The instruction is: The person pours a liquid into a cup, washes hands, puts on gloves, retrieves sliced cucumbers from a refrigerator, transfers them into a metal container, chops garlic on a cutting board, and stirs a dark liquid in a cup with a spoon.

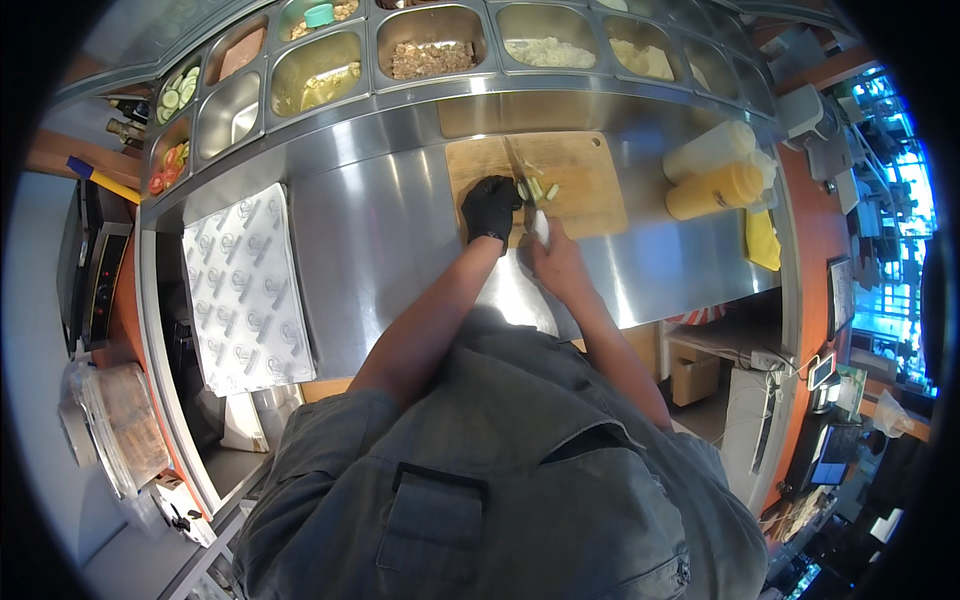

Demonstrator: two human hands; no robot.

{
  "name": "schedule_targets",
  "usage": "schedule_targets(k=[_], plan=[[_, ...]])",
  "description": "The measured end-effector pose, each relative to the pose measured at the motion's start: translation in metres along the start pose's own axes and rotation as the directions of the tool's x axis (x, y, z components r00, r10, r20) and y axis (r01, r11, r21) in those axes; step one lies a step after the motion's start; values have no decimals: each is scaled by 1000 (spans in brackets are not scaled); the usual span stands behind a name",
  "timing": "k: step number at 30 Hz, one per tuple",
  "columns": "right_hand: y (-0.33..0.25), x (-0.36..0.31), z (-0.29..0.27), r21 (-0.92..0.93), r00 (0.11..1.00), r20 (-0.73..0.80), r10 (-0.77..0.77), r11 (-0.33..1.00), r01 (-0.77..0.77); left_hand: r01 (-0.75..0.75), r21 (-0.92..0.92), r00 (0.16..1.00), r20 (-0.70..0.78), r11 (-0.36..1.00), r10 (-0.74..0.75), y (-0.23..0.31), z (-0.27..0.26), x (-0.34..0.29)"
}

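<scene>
A wooden cutting board (pixel 595 205) lies on the steel counter in front of me. On it are several pale green vegetable pieces (pixel 538 189), perhaps cucumber or pickle. My left hand (pixel 489 207), in a black glove, rests on the board's left part with its fingers curled closed; what they hold, if anything, is hidden. Bare, my right hand (pixel 560 265) grips a white-handled knife (pixel 541 226) at the board's near edge. The knife's blade points away from me, close beside the gloved fingers and the green pieces.
Behind the counter, steel food pans (pixel 432 55) hold chopped and sliced foods. Right of the board stand a yellow squeeze bottle (pixel 715 190) and a whitish one (pixel 710 150), near a yellow cloth (pixel 762 240). A stack of printed wrapping paper (pixel 245 290) lies at the left.
</scene>
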State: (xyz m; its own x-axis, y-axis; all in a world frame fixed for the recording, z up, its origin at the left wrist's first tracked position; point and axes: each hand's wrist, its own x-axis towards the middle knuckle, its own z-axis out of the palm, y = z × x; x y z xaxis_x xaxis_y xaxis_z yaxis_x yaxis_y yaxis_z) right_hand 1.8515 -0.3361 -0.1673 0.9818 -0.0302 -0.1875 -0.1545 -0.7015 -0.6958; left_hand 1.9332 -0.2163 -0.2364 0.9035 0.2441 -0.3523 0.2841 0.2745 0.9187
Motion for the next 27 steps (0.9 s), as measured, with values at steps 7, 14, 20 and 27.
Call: schedule_targets(k=[7, 14, 20, 27], plan=[[-11, -21, -34, 409, 970, 212, 123, 890, -203, -201, 25, 977, -65, 979, 202, -8, -22, -13], [-16, -23, -44, 657, 924, 383, 6, 701, -277, 371, -504, 804, 594, 780, 2, 39, -8, -15], [-7, -22, -58, 716, 910, 414, -9, 621, -320, 327, -292, 773, 630, 899, -77, 32, -18, -5], [37, -7, -72, 448, 981, 163, 109, 877, -172, 41, -66, 956, 294, 997, -20, 28, -19, 7]])
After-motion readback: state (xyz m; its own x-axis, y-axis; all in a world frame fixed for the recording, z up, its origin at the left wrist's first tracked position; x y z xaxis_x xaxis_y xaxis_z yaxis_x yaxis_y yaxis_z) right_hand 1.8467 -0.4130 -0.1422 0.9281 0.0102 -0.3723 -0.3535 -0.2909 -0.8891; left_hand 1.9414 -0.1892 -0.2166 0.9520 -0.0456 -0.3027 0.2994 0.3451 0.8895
